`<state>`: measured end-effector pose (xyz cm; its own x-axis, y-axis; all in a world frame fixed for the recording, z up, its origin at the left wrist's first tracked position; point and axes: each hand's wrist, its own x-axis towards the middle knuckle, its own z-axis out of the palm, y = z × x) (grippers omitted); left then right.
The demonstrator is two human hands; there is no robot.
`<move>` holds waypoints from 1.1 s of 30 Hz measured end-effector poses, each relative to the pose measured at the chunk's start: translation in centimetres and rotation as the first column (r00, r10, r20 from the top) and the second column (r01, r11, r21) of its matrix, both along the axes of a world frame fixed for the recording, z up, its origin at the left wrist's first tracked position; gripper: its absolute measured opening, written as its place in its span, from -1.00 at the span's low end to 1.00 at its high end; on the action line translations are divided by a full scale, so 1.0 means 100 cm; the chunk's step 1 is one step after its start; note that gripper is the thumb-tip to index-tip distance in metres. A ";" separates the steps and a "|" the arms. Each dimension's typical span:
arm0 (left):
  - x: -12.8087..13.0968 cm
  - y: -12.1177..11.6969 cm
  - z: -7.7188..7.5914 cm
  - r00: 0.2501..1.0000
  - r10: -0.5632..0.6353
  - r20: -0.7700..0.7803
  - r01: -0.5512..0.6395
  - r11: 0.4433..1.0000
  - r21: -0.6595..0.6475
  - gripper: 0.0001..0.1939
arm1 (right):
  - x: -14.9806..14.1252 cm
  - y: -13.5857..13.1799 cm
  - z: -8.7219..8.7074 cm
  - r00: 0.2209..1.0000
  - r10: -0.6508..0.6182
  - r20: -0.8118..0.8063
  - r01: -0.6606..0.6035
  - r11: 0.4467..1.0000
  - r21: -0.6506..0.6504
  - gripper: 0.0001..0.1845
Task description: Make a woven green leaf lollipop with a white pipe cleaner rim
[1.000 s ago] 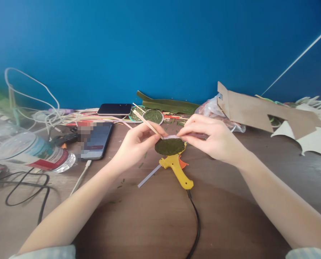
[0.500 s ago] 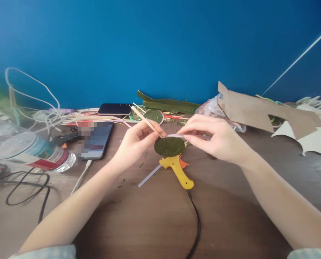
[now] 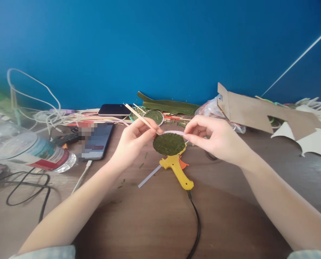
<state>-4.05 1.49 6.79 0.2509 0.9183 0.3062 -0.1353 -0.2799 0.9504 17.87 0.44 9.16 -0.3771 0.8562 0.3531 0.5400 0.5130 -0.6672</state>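
A round dark green disc (image 3: 169,144) is held up above a yellow glue gun (image 3: 178,171). My left hand (image 3: 139,135) is closed, with a thin pale wooden stick (image 3: 139,116) pinched in its fingers and the disc's left edge at its fingertips. A pale lilac strip (image 3: 174,132) curves along the far rim of the disc. Its right end is pinched between the thumb and fingers of my right hand (image 3: 211,136). Part of the glue gun, which lies on the table with an orange trigger showing, is hidden under the disc.
Another lilac strip (image 3: 149,176) lies beside the glue gun, whose black cord (image 3: 197,219) runs forward. At left are a plastic bottle (image 3: 41,151) and a plugged-in phone (image 3: 102,142). Green-filled rings (image 3: 154,116), long leaf pieces (image 3: 168,105) and cut cardboard (image 3: 246,108) lie along the blue wall.
My right hand has moved slightly right, and more of the lilac strip shows along the disc's far rim. The stick in my left hand has shifted left, and the disc has tilted slightly.
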 end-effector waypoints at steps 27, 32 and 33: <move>0.001 0.001 0.000 0.970 0.102 0.220 -0.058 0.979 -0.197 -0.97 | -0.006 -0.006 0.003 0.992 -0.100 -0.082 0.102 0.995 0.009 -0.86; 0.002 0.001 -0.002 0.964 0.113 0.242 -0.060 0.974 -0.216 -0.97 | -0.007 -0.007 0.002 0.988 -0.093 -0.121 0.091 0.996 -0.026 -0.88; 0.003 0.002 -0.003 0.961 0.110 0.254 -0.053 0.973 -0.223 -0.97 | -0.007 -0.007 0.002 0.988 -0.095 -0.124 0.091 0.995 -0.040 -0.88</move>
<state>-3.80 1.65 6.53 0.1096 0.9830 0.1473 -0.3734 -0.0966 0.9226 17.18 -0.30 9.36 -0.2498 0.8978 0.3628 0.4948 0.4404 -0.7491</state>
